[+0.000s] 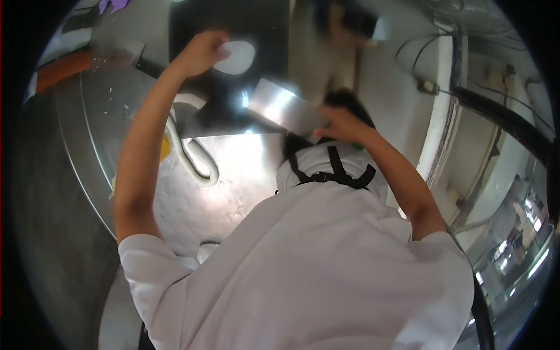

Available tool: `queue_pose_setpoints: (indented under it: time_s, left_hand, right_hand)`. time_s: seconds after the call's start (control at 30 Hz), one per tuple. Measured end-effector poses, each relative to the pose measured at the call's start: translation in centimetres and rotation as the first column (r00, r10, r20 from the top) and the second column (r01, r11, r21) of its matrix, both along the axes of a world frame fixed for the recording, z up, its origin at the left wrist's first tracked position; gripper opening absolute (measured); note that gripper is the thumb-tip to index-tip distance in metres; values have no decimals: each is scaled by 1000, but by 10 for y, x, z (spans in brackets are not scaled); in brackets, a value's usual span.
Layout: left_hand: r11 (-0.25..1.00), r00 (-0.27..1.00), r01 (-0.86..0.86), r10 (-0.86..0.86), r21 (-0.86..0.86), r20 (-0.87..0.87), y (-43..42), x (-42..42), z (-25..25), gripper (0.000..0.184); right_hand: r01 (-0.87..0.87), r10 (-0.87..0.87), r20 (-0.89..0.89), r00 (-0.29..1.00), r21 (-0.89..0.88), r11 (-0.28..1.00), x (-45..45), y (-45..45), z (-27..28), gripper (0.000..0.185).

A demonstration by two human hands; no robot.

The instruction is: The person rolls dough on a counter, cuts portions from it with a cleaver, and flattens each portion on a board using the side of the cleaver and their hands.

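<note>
At the upper left, my left hand (205,53) pinches the edge of a thin, round white dough wrapper (236,58) above a dark board (230,20). My right hand (344,123) is closed at the near end of a cleaver (274,102); its broad, shiny rectangular blade points left and is blurred by motion. The handle is hidden in the hand. A long white rope of dough (186,154) curves in a hook over the metal worktop (245,198), between my left forearm and the blade.
A knife (147,67) with a dark handle lies left of the board. Further left are an orange object (64,71) and small white scraps. A white cap with black straps (291,169) blocks part of the worktop. Cables and a pale post (437,99) stand at right.
</note>
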State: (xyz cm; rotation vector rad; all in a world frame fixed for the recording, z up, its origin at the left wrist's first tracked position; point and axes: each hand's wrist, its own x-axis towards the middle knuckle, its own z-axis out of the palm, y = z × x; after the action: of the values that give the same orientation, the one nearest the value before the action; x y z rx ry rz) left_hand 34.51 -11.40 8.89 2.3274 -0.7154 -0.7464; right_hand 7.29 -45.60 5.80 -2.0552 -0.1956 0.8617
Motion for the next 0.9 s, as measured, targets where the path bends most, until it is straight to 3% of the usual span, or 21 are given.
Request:
queue_pose_setpoints:
  time_s: [0.03, 0.1, 0.13, 0.2, 0.27, 0.33, 0.5, 0.67, 0.77, 0.83, 0.87, 0.9]
  left_hand:
    - [1000, 1000, -21, 21, 8, 6, 14, 0, -3, 14]
    - [959, 938, -284, 277, -6, -208, 34, 10, -6, 30]
    - [951, 934, -308, 301, -4, -193, 39, 13, -7, 30]
    - [828, 800, -555, 507, -75, -321, 51, 13, -10, 29]
    - [771, 735, -633, 574, -63, -360, 55, 19, -7, 31]
    - [622, 582, -778, 662, -86, -473, 48, 28, 2, 22]
    - [568, 583, -805, 706, -171, -401, 25, 79, 30, 33]
    - [496, 572, -820, 714, -286, -403, 25, 161, 27, 36]
    - [481, 502, -864, 799, -151, -329, 36, 183, 8, 41]
    - [385, 385, -889, 921, 248, -52, 44, 181, -3, 49]
    - [360, 359, -899, 932, 249, -51, 49, 171, -8, 49]
    - [422, 437, -898, 890, 123, 132, 50, 155, -7, 51]
  right_hand:
    - [11, -11, 6, 1000, 8, 1000, 8, -6, 5, 63]
    - [24, -23, 32, 999, -17, 1000, 27, -15, 20, 61]
    - [63, -62, 33, 998, -40, 997, 39, -20, 25, 59]
    - [63, -61, 47, 997, -22, 998, 60, -23, 10, 55]
    - [99, -99, -70, 993, -4, 995, 87, -26, 10, 51]
    - [32, -29, -66, 997, 59, 998, 123, -22, 16, 51]
    - [-214, 218, -165, 962, 41, 976, 217, -12, 18, 53]
    - [-349, 341, -224, 913, 5, 937, 282, -9, 35, 58]
    - [-351, 346, -250, 905, 23, 936, 297, -13, 29, 64]
    - [-351, 350, -254, 902, 42, 935, 302, -16, 28, 66]
    - [-359, 348, -275, 896, 12, 933, 308, -16, 30, 66]
    - [-374, 353, -292, 889, -15, 927, 313, -16, 32, 65]
